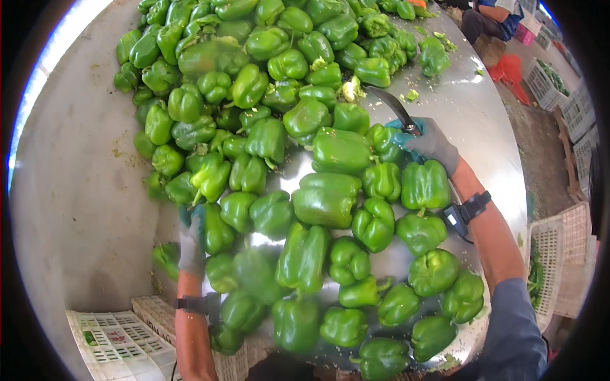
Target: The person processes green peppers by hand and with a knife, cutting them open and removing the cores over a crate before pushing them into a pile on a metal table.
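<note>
Green bell peppers (327, 199) lie loose over a metal table, heaped at the far side. My right hand (429, 143), in a grey and teal glove, is closed round the dark handle of a curved knife (395, 106). Its blade points up and to the left, toward the heap. Peppers sit right beside that hand, to its left and below. My left hand (192, 240), gloved alike, rests at the left edge of the peppers, fingers stretched forward against a long pepper (217, 230). Some of its fingers are hidden.
A raised metal wall (70, 190) borders the left. White plastic crates (117, 346) stand at lower left, and another crate (548, 263) stands at right. Beyond the table, a person (489, 19) sits near a red bag (508, 73). Pepper scraps (445, 41) litter the far right tabletop.
</note>
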`<state>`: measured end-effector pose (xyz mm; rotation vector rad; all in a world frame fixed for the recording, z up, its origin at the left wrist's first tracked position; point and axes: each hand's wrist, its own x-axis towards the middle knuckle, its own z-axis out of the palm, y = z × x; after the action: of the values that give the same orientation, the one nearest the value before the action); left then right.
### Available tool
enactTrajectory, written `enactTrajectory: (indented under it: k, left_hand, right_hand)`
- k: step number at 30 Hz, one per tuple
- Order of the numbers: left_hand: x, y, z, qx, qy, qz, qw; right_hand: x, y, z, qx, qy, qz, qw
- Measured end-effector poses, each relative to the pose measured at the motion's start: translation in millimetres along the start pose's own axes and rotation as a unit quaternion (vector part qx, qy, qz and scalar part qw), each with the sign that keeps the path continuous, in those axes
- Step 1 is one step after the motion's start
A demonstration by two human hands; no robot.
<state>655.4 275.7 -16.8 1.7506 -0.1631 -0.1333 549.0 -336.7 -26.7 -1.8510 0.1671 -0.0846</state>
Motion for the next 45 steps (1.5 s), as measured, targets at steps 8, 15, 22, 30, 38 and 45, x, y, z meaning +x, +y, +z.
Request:
enactTrajectory:
  k: [8,15,22,30,38,45]
  left_hand:
    - [-22.9,-4.0,38.6,0.036,0.002,0.023,0.999]
    - [-0.2,15.0,91.1,-0.011,-0.038,0.032,0.999]
    - [-23.5,41.1,55.5,0.185,0.046,0.059,0.980]
    - [-37.8,-10.6,-142.6,0.188,0.385,0.084,0.900]
    - [-65.4,-46.7,-102.0,0.029,0.248,0.018,0.968]
    - [-77.1,-43.7,-37.8,-0.018,0.143,-0.014,0.990]
  right_hand:
    - [-50.5,-3.9,5.6,0.046,-0.013,0.076,0.996]
    - [-68.8,18.4,-14.4,0.181,-0.017,0.021,0.983]
    - [-71.8,34.7,-28.1,0.245,0.030,0.042,0.968]
    - [-45.9,62.9,-31.6,0.259,0.030,0.013,0.965]
    - [-49.4,66.1,-46.7,0.145,0.029,0.012,0.989]
    - [-77.2,34.0,-40.4,0.276,0.077,0.020,0.958]
